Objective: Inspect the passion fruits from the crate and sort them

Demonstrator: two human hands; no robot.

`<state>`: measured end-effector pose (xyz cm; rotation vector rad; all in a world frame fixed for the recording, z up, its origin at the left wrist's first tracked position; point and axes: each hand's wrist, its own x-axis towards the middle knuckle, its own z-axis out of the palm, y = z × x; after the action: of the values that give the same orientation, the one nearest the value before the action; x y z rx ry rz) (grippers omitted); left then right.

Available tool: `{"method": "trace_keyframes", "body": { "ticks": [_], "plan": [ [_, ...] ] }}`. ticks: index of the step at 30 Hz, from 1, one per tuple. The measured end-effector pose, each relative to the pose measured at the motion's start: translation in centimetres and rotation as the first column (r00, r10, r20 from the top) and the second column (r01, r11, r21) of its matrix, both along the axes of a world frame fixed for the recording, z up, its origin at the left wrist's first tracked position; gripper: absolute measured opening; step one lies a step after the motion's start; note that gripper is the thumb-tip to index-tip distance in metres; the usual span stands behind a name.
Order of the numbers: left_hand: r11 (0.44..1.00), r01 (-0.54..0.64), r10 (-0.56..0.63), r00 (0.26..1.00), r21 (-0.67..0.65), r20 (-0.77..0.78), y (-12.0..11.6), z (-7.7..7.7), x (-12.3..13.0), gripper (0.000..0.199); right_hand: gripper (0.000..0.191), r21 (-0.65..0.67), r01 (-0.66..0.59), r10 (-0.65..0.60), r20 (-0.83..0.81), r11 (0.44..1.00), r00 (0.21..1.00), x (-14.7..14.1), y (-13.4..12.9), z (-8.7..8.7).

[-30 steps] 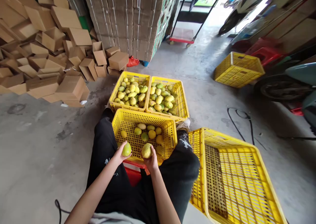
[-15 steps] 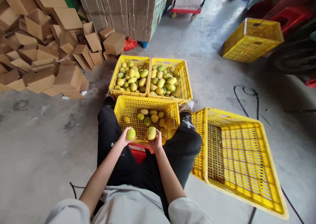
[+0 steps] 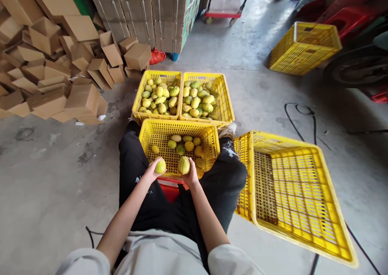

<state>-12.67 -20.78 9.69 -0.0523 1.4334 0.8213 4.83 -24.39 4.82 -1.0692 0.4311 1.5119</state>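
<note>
My left hand (image 3: 152, 171) is closed round a yellow-green fruit (image 3: 160, 166) above the near left edge of the closest yellow crate (image 3: 157, 125). Another greenish-yellow fruit (image 3: 184, 165) is gripped in my right hand (image 3: 192, 174), over the same crate's near side. Several loose fruits (image 3: 189, 145) lie inside that crate, mostly toward its right and back, and a single small one (image 3: 155, 149) lies at the left. Just beyond stand two yellow crates side by side, the left (image 3: 136, 104) and the right (image 3: 228, 101), both holding many green and yellow fruits.
A large tilted yellow crate (image 3: 303, 186) is at the right. Cardboard boxes (image 3: 81, 99) lie piled at the left. Farther off are stacked cartons (image 3: 139, 16), a flat trolley (image 3: 224, 6), another yellow crate (image 3: 303, 49) and a black cable (image 3: 292, 123) on the floor.
The fruit in my right hand has turned, showing its ridged side, and that hand has shifted slightly left. My left hand still holds its fruit. The view has moved slightly.
</note>
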Motion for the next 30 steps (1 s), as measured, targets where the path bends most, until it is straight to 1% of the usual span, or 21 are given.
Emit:
{"method": "trace_keyframes", "body": {
  "ticks": [4, 6, 9, 13, 16, 19, 22, 24, 26, 28, 30],
  "plan": [
    [0.999, -0.005, 0.004, 0.999, -0.040, -0.039, 0.1, -0.2, -0.2, 0.016, 0.021, -0.020, 0.014, -0.015, -0.047, 1.000, 0.999, 0.2, -0.1, 0.0],
    [0.999, -0.015, 0.013, 0.999, -0.050, -0.029, 0.2, -0.2, -0.3, 0.017, 0.020, -0.033, -0.007, 0.004, -0.084, 0.999, 0.996, 0.2, -0.1, -0.2],
    [0.998, -0.027, 0.030, 0.999, -0.061, 0.043, 0.3, -0.3, -0.4, 0.017, 0.020, -0.042, -0.053, 0.049, -0.109, 0.998, 0.993, 0.3, -0.1, -0.6],
    [0.996, 0.007, 0.004, 0.993, -0.094, 0.114, 0.3, -0.2, -0.5, 0.024, 0.021, -0.052, -0.030, 0.026, -0.077, 0.998, 0.997, 0.4, -0.1, -0.9],
    [0.995, 0.053, -0.042, 0.990, -0.081, 0.135, 0.4, 0.0, -0.4, 0.030, 0.025, -0.053, -0.031, 0.029, -0.040, 0.998, 0.999, 0.3, -0.1, -0.6],
    [0.994, 0.099, -0.092, 0.988, -0.050, 0.125, 0.5, 0.2, -0.3, 0.029, 0.019, -0.051, 0.000, 0.001, 0.004, 0.999, 1.000, 0.1, 0.0, -0.1],
    [0.991, 0.129, -0.126, 0.987, -0.023, 0.100, 0.4, 0.2, -0.2, 0.028, 0.014, -0.032, 0.014, -0.015, -0.002, 0.999, 1.000, -0.1, 0.0, 0.2],
    [0.992, 0.123, -0.121, 0.988, -0.012, 0.097, 0.3, 0.0, -0.1, 0.024, 0.011, -0.032, 0.017, -0.017, -0.025, 0.999, 1.000, -0.1, 0.0, 0.4],
    [0.996, 0.086, -0.084, 0.994, -0.022, 0.069, 0.3, -0.2, -0.1, 0.016, 0.009, -0.043, 0.019, -0.021, -0.036, 0.999, 0.999, -0.1, -0.1, 0.6],
    [0.997, 0.055, -0.054, 0.998, -0.046, 0.030, 0.3, -0.5, -0.2, 0.016, 0.015, -0.048, 0.012, -0.014, -0.042, 0.999, 0.999, 0.0, -0.1, 0.7],
    [0.997, 0.058, -0.056, 0.998, -0.060, 0.029, 0.3, -0.7, -0.3, 0.020, 0.025, -0.054, -0.029, 0.026, -0.059, 0.998, 0.998, 0.1, -0.1, 0.6]
  ]
}}
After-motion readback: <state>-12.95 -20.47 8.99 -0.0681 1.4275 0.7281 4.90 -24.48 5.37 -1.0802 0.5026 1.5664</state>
